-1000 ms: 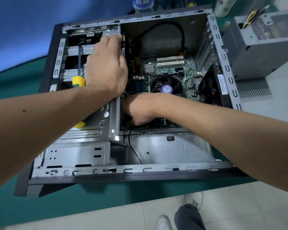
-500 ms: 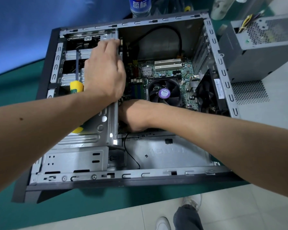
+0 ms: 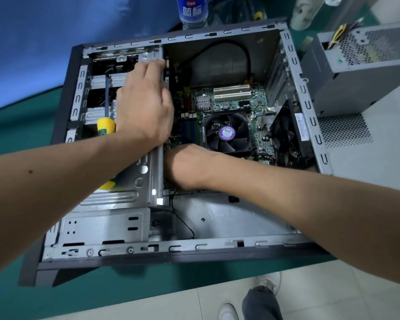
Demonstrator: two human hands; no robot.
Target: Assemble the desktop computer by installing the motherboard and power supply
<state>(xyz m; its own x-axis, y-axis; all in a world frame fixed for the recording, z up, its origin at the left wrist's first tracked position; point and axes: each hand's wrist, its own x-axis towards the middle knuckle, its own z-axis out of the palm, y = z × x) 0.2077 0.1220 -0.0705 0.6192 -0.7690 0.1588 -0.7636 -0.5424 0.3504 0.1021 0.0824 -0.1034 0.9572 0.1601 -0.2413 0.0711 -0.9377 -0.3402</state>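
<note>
Your left hand (image 3: 146, 105) lies over the top edge of the grey steel drive cage (image 3: 134, 181), fingers curled onto its upright wall; it looks like a bracing hold on the cage, though the fingertips are partly hidden. Your right hand (image 3: 185, 167) is tucked low, just beyond that wall, at the near edge of the green motherboard (image 3: 236, 100). Its fingers are out of sight beneath the hand, so you cannot tell whether they pinch anything or only press.

The motherboard already lies flat on the floor of the open grey metal computer case (image 3: 240, 244), stretching away from your right hand toward the far wall, with the black CPU cooler fan with its purple hub (image 3: 227, 132) just past your knuckles. Its near edge runs across under your right hand, which is the closer hand for any seating or connecting there.

The yellow-and-green-handled screwdriver (image 3: 106, 125) rests on the cage just left of your left wrist, shaft pointing away from you; that hand is nearer to it.

The grey boxy power supply (image 3: 360, 72) sits outside the case, well off to the right of your right arm, not yet installed.
</note>
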